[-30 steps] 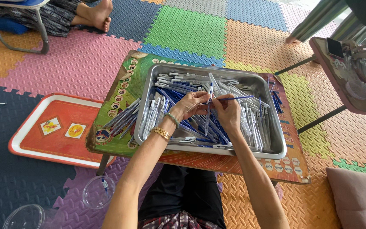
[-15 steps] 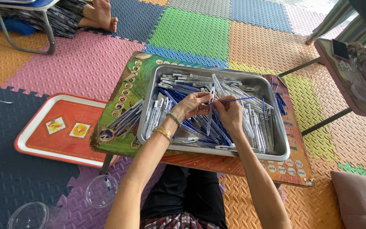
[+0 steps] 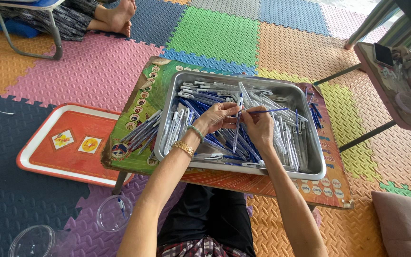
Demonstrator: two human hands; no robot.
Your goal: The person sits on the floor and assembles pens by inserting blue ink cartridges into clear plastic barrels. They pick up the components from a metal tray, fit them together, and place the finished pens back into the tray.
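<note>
Foam-mat floor | left hand (image 3: 217, 118) fingers pinch upright pen barrel (image 3: 238, 121) | right hand (image 3: 258, 126) fingers pinch level refill (image 3: 268, 111)

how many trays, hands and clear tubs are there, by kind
metal tray: 1
red tray: 1
left hand: 1
right hand: 1
clear tubs on the floor: 2
total: 6
The pen parts in the metal tray are too many and too piled to count.
</note>
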